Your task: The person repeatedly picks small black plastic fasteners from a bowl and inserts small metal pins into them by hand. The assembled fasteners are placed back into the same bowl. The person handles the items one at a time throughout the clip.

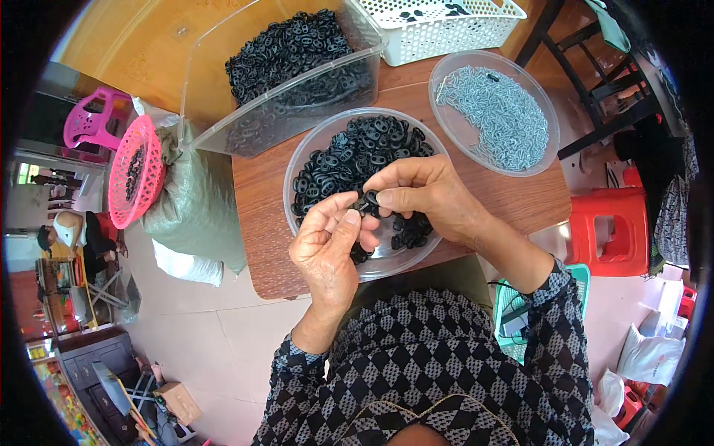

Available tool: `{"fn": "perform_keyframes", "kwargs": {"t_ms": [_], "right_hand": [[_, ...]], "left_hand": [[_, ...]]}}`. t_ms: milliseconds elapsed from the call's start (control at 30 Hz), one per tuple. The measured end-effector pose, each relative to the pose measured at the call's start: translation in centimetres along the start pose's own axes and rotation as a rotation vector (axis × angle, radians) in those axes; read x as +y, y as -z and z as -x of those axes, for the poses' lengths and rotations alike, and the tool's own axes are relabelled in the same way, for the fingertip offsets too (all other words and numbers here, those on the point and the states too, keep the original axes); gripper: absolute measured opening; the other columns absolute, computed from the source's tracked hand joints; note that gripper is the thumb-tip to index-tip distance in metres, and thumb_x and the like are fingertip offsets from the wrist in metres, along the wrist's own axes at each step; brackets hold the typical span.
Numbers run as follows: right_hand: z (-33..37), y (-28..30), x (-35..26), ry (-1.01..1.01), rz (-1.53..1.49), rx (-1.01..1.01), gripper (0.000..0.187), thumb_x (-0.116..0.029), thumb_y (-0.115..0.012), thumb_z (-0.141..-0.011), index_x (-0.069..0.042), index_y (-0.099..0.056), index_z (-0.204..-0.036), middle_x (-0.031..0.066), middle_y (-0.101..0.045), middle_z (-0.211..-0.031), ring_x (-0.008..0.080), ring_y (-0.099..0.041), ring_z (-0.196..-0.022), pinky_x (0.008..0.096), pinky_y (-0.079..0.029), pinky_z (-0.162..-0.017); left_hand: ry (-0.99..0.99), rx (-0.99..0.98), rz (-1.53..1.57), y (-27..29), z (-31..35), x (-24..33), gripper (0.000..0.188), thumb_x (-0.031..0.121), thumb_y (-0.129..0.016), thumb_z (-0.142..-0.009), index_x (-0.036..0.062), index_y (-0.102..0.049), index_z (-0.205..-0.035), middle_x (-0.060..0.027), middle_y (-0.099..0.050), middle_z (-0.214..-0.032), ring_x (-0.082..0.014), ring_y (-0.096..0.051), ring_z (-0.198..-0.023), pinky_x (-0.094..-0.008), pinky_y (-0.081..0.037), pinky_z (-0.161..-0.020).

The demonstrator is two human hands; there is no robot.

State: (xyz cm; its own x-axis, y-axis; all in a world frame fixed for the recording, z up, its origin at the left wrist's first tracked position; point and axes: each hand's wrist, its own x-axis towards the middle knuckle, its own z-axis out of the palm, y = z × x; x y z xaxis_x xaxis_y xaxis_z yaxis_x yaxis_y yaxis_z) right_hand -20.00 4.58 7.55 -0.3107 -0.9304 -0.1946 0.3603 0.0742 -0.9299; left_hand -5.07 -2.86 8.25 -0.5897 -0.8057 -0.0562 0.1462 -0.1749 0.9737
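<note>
Above a round clear tub (401, 266), my two hands meet fingertip to fingertip over small black plastic pieces. My left hand (327, 256) is closed, pinching a small black plastic piece (361, 204) between thumb and fingers. Thumb and forefinger of my right hand (440, 199) press together on a black ring-shaped piece (373, 198) right beside it. Fingers partly cover both, so I cannot tell whether they are joined. Many black pieces with two round openings (349, 152) lie heaped in the tub, some close under my fingers.
The wooden table (268, 245) also bears a large clear bin (279, 104) of black pieces, a white basket (454, 37) and a round clear tray (445, 128) of small silvery metal pins (506, 119). Left stand a pink basket (154, 160) and sacks (197, 201); right, a red stool (610, 230).
</note>
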Motion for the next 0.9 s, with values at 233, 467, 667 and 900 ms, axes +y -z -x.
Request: {"fn": "perform_keyframes", "kwargs": {"t_ms": [233, 467, 667, 900], "right_hand": [[-0.5, -0.7, 0.7, 0.003, -0.135, 0.005, 0.016, -0.008, -0.064, -0.078, -0.001, -0.067, -0.092, 0.002, -0.064, -0.072, 0.0056, -0.054, -0.061, 0.0198, -0.039, -0.052], [-0.7, -0.8, 1.4, 0.012, -0.134, 0.019, 0.017, -0.009, -0.066, -0.077, 0.0, -0.067, -0.092, 0.0016, -0.064, -0.071, 0.0054, -0.054, -0.06, 0.0191, -0.038, -0.05], [-0.5, -0.8, 1.6, 0.053, -0.049, 0.016, 0.017, -0.007, -0.064, -0.078, 0.001, -0.066, -0.093, 0.0027, -0.064, -0.075, 0.0063, -0.057, -0.065, 0.0194, -0.043, -0.056], [-0.5, -1.0, 1.4, 0.092, -0.082, 0.01, 0.017, -0.002, -0.062, -0.076, 0.003, -0.065, -0.093, 0.003, -0.065, -0.075, 0.0053, -0.056, -0.065, 0.0195, -0.044, -0.057]], "left_hand": [[0.011, -0.004, -0.006, 0.1, 0.2, 0.1, 0.017, 0.003, -0.054, -0.089, -0.0065, -0.056, -0.103, -0.0124, -0.065, -0.077, -0.0105, -0.058, -0.056, -0.0203, -0.047, -0.05], [0.016, 0.01, 0.01, 0.3, 0.3, -0.1, 0.015, 0.002, -0.053, -0.088, -0.0069, -0.055, -0.1, -0.0137, -0.065, -0.076, -0.0113, -0.058, -0.054, -0.0203, -0.047, -0.047], [0.002, 0.047, 0.005, 0.1, 0.3, -0.1, 0.014, 0.001, -0.055, -0.086, -0.0083, -0.056, -0.097, -0.0157, -0.064, -0.073, -0.0133, -0.058, -0.05, -0.0218, -0.047, -0.044], [-0.003, 0.06, -0.046, 0.1, 0.4, -0.5, 0.014, 0.001, -0.055, -0.087, -0.0081, -0.055, -0.098, -0.0146, -0.064, -0.073, -0.0127, -0.057, -0.052, -0.0212, -0.047, -0.046]]}}
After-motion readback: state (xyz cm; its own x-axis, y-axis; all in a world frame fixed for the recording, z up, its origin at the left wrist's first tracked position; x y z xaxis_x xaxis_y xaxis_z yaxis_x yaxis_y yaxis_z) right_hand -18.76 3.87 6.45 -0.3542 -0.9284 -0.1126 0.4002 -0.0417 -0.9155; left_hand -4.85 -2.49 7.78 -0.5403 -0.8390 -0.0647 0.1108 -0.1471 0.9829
